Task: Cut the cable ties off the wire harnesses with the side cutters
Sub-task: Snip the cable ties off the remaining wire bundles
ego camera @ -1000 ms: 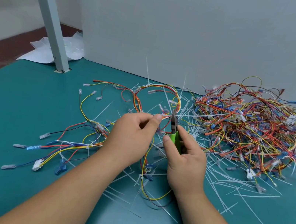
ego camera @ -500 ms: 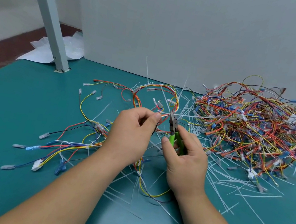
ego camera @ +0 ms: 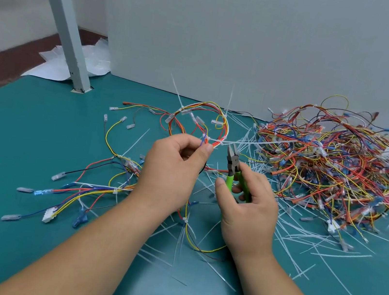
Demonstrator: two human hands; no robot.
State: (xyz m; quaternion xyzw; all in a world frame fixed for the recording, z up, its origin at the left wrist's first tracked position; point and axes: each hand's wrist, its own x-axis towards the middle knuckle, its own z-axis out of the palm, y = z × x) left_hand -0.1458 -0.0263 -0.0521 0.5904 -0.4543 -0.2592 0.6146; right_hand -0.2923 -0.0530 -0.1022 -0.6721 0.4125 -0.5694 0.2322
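- Head view: the left hand [ego camera: 171, 171] pinched a wire harness [ego camera: 202, 120] between thumb and forefinger and held it up off the table [ego camera: 27, 120], its loop standing behind the knuckles.
- A white cable tie [ego camera: 217, 140] wrapped that bundle just beside the left thumb tip, and its tail ran off right toward the pile.
- The right hand [ego camera: 249, 209] gripped the side cutters [ego camera: 233, 161] by the green handles, thumb on the near one and fingers curled round the far one.
- The nose of the cutters pointed up and left, near the tie's tail and apart from it; I could not tell whether the blades were parted.
- The harness's lower strands trailed down between the 2 forearms onto the table.
- At right, a big heap of harnesses [ego camera: 332, 169] sat against the white panel [ego camera: 231, 38] and ran out of frame at the right edge.
- Cut tie offcuts [ego camera: 301, 238] littered the surface in front of the heap and under both hands.
- 1 loose harness [ego camera: 95, 190] lay spread at left.
- Bare teal showed far left and in the near centre.
- The table's left edge ran diagonally, with brown floor beyond; a grey post [ego camera: 64, 14] stood by that edge, with crumpled white sheeting [ego camera: 56, 66] behind it.
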